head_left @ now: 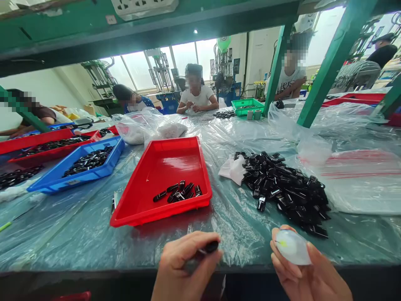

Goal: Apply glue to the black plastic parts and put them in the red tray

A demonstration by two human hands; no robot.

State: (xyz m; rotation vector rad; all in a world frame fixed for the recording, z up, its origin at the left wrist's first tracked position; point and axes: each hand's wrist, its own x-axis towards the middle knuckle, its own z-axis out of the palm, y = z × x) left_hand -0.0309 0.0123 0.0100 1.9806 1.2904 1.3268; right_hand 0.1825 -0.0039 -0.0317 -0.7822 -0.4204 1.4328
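Note:
Between the thumb and fingers of my left hand [188,265] is a small black glossy part [211,246], seen end-on above the table's front edge. My right hand [305,267] pinches a translucent whitish object [293,247] with a yellow-green mark; what it is exactly, I cannot tell. Beyond my left hand lies a red tray [163,161] with several black parts [180,193] at its near end. A big heap of black parts [285,188] spreads on the plastic-covered table beyond my right hand. A crumpled white cloth or bag [234,168] touches the heap's left side.
A blue tray [40,185] and a red tray [19,144] stand at the left. Flat plastic bags [363,179] lie at the right. Green metal posts [338,62] rise from the table beneath a green beam [150,33]. Several people sit beyond, near a green tray [247,103].

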